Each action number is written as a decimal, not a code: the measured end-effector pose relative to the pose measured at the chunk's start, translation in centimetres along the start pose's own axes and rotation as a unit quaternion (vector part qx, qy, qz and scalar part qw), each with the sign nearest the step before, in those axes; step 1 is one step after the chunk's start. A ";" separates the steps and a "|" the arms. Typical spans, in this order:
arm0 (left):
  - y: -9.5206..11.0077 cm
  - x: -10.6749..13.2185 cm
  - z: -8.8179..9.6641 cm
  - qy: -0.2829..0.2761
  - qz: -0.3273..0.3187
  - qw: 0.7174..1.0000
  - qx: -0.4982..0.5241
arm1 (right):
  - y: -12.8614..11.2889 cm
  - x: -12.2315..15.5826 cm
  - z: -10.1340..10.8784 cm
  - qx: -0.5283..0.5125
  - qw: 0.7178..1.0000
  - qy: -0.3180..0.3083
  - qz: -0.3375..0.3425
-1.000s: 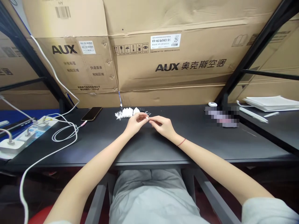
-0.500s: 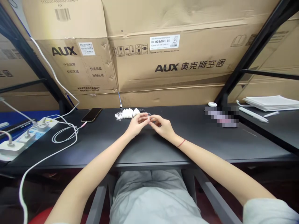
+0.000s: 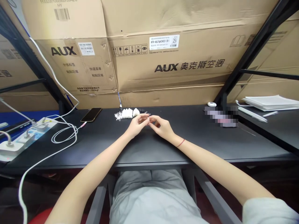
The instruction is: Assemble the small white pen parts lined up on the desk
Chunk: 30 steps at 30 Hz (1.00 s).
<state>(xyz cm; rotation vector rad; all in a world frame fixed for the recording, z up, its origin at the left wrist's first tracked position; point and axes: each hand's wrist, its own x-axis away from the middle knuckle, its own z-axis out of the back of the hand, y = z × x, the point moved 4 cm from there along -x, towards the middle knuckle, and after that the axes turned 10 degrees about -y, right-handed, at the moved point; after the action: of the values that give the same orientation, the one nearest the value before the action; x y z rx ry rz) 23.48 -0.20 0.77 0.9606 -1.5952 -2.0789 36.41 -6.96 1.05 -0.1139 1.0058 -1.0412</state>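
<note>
Two bare hands meet above the black desk (image 3: 102,149), the left hand (image 3: 137,125) and the right hand (image 3: 162,127) both curled inward, their fingertips (image 3: 146,118) pinched together. Anything between them is too small to make out, so I cannot tell whether they grip a piece or only press together. Just beyond them, near the desk's back edge, sits a row of white pieces (image 3: 126,113), with a cluster of small clear bits (image 3: 118,116) at its left end and tiny dark parts (image 3: 141,110) at its right. The hands are near the row but not touching it. A red band (image 3: 180,143) circles the right wrist.

Left of the row lies a phone (image 3: 91,114), then a white cable (image 3: 64,133) loops beside a power strip (image 3: 28,133). To the right sit a small white object (image 3: 211,104) and a pixelated patch (image 3: 221,118) — its contents hidden. Papers (image 3: 271,103) are stacked on a second desk (image 3: 263,132), and cardboard boxes (image 3: 163,68) printed AUX stand behind everything.
</note>
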 end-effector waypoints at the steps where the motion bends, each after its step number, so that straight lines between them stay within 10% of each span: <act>1: 0.0 0.0 0.0 0.001 0.001 1.000 0.002 | 0.0 0.0 0.0 -0.001 1.000 0.001 0.001; 21: -0.4 -0.3 0.4 0.002 0.023 0.999 -0.045 | 0.6 -0.1 -0.2 0.006 1.000 -0.019 -0.010; 26: 3.1 -1.3 6.1 0.070 0.010 0.956 -0.286 | 1.0 -0.3 -0.3 -0.007 0.999 -0.010 -0.031; 30: 3.9 -2.1 13.0 0.035 0.151 0.888 -0.434 | 1.3 -0.3 -0.4 -0.015 0.999 -0.017 -0.036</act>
<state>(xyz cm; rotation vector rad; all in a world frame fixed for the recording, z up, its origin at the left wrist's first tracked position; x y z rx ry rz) 15.48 9.10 6.87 0.4136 -0.5643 -2.1348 36.95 -5.87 0.35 -0.1924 0.9917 -1.0860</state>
